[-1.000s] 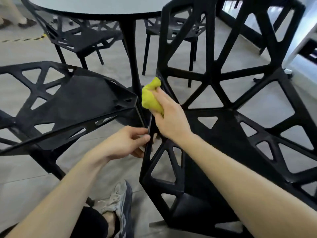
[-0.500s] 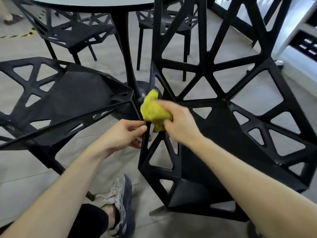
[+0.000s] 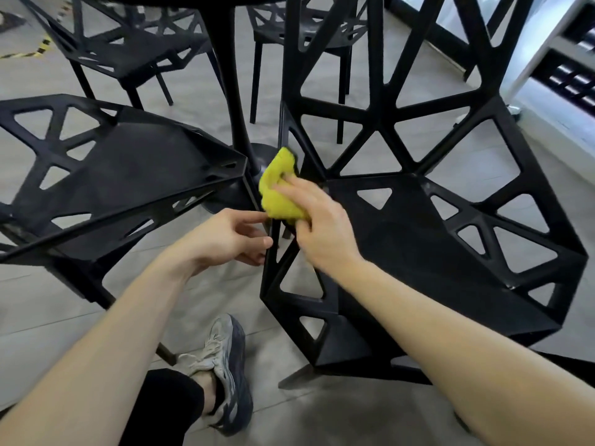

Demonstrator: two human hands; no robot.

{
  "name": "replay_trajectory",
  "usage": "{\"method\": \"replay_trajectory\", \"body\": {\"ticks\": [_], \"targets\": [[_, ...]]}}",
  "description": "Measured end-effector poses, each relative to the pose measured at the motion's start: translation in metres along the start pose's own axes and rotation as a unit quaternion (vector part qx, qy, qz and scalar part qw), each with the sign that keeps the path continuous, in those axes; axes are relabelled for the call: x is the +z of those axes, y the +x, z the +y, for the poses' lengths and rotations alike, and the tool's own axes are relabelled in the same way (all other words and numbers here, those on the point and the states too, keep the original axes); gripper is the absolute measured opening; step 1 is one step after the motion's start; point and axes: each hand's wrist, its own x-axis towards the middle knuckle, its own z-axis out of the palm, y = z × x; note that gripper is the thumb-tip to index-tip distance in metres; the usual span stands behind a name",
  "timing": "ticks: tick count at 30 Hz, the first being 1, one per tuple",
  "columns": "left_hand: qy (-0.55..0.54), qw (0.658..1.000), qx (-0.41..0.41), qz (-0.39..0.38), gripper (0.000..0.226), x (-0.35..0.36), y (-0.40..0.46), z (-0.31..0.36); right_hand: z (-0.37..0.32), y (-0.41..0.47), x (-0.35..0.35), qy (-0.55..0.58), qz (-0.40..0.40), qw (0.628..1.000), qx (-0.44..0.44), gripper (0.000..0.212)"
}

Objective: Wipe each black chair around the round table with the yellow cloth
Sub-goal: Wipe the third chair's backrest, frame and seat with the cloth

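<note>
A black lattice chair point(image 3: 418, 239) stands right in front of me, its seat facing me and its back rising behind. My right hand point(image 3: 317, 225) grips the bunched yellow cloth point(image 3: 279, 191) against the chair's left front edge, where seat and back meet. My left hand point(image 3: 230, 238) pinches that same left edge just below the cloth, thumb and fingers around the thin black rim. A second black chair point(image 3: 106, 175) sits to the left, its seat corner close to my left hand.
The round table's black pedestal point(image 3: 235, 101) stands behind the two near chairs. Two more black chairs point(image 3: 128, 49) sit beyond it. My shoe point(image 3: 225, 371) rests on the grey tiled floor below. A white shelf unit point(image 3: 560, 59) is at far right.
My right hand has slid the yellow cloth down the chair's left edge, toward my left hand. The view has tilted downward, so the tabletop is out of sight. My left hand keeps its hold.
</note>
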Motion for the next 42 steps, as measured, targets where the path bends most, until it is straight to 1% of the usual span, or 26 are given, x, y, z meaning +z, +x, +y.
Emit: {"method": "replay_trajectory", "body": {"ticks": [2, 5, 6, 7, 8, 9, 10, 11, 13, 16, 18, 19, 20, 22, 23, 25, 27, 29, 30, 31, 33, 34, 35, 38, 40, 42], "targets": [[-0.001, 1.000, 0.002, 0.007, 0.056, 0.002, 0.000, 0.002, 0.019, -0.031, 0.005, -0.032, -0.046, 0.998, -0.006, 0.074], [-0.002, 1.000, 0.002, 0.013, 0.060, 0.001, -0.001, 0.005, 0.034, -0.031, -0.014, -0.064, -0.098, 0.992, 0.034, 0.067], [0.000, 1.000, 0.005, 0.012, 0.061, 0.000, 0.000, 0.005, 0.034, -0.014, -0.019, -0.063, -0.094, 0.992, 0.059, 0.063], [0.000, 1.000, 0.004, 0.008, 0.061, -0.001, 0.000, 0.005, 0.029, 0.007, -0.023, -0.049, -0.060, 0.992, 0.095, 0.062], [-0.002, 1.000, 0.002, 0.001, 0.059, -0.001, -0.001, 0.006, 0.019, 0.025, -0.027, -0.027, -0.007, 0.992, 0.122, 0.061], [-0.002, 1.000, 0.003, -0.004, 0.056, -0.002, -0.002, 0.007, 0.008, 0.036, -0.027, -0.010, 0.037, 0.992, 0.124, 0.059], [0.000, 1.000, 0.007, -0.010, 0.051, -0.004, -0.003, 0.007, -0.003, 0.039, -0.024, 0.001, 0.052, 0.993, 0.105, 0.059], [0.005, 1.000, 0.012, -0.017, 0.044, -0.007, -0.004, 0.007, -0.013, 0.032, -0.018, -0.005, 0.034, 0.996, 0.080, 0.061], [0.048, 0.998, 0.010, -0.033, 0.031, -0.014, -0.005, 0.008, -0.022, -0.006, -0.004, -0.047, -0.043, 0.998, 0.015, 0.068], [0.176, 0.983, -0.025, -0.052, 0.033, -0.020, -0.004, 0.006, -0.028, -0.076, 0.004, -0.050, -0.115, 0.989, -0.072, 0.066], [0.195, 0.980, -0.022, -0.017, 0.029, -0.017, -0.003, 0.004, -0.027, -0.086, -0.005, -0.046, -0.147, 0.984, -0.084, 0.068], [0.189, 0.982, -0.006, 0.007, 0.027, -0.015, -0.003, 0.005, -0.027, -0.078, -0.010, -0.030, -0.136, 0.988, -0.059, 0.070], [0.179, 0.983, 0.012, 0.027, 0.027, -0.013, -0.002, 0.007, -0.028, -0.065, -0.015, -0.010, -0.099, 0.995, -0.010, 0.070], [0.141, 0.988, 0.029, 0.053, 0.029, -0.010, -0.002, 0.011, -0.031, -0.038, -0.018, 0.003, 0.009, 0.997, 0.081, 0.067], [0.119, 0.990, 0.037, 0.064, 0.030, -0.009, -0.002, 0.012, -0.035, -0.032, -0.015, 0.008, 0.038, 0.994, 0.099, 0.066], [0.093, 0.990, 0.065, 0.083, 0.030, -0.007, -0.002, 0.015, -0.040, -0.049, 0.001, 0.015, -0.010, 0.997, 0.082, 0.067], [0.062, 0.991, 0.086, 0.076, 0.027, -0.003, -0.001, 0.019, -0.038, -0.094, 0.013, -0.004, -0.085, 0.996, 0.016, 0.067], [0.038, 0.993, 0.092, 0.065, 0.026, 0.000, 0.000, 0.022, -0.024, -0.117, 0.002, -0.012, -0.147, 0.988, -0.037, 0.068], [0.042, 0.993, 0.094, 0.065, 0.027, 0.001, -0.001, 0.022, -0.016, -0.113, -0.009, -0.008, -0.173, 0.984, -0.039, 0.070], [0.048, 0.993, 0.092, 0.063, 0.029, 0.003, 0.000, 0.023, -0.007, -0.102, -0.017, -0.005, -0.178, 0.984, -0.015, 0.073], [0.054, 0.993, 0.088, 0.058, 0.036, 0.008, 0.001, 0.023, -0.004, -0.078, -0.024, 0.018, -0.124, 0.990, 0.064, 0.075], [0.062, 0.993, 0.087, 0.059, 0.039, 0.010, 0.001, 0.023, -0.009, -0.074, -0.020, 0.017, -0.097, 0.992, 0.080, 0.074], [0.075, 0.991, 0.088, 0.064, 0.040, 0.010, 0.001, 0.022, -0.018, -0.079, -0.011, 0.005, -0.098, 0.993, 0.060, 0.073], [0.113, 0.987, 0.089, 0.066, 0.043, 0.007, 0.003, 0.020, -0.017, -0.121, 0.004, -0.025, -0.193, 0.977, -0.087, 0.069], [0.114, 0.988, 0.086, 0.062, 0.043, 0.006, 0.002, 0.019, 0.005, -0.115, -0.009, -0.042, -0.237, 0.963, -0.125, 0.070], [0.095, 0.991, 0.082, 0.055, 0.043, 0.007, 0.001, 0.018, 0.034, -0.081, -0.022, -0.096, -0.225, 0.962, -0.123, 0.071]]}}
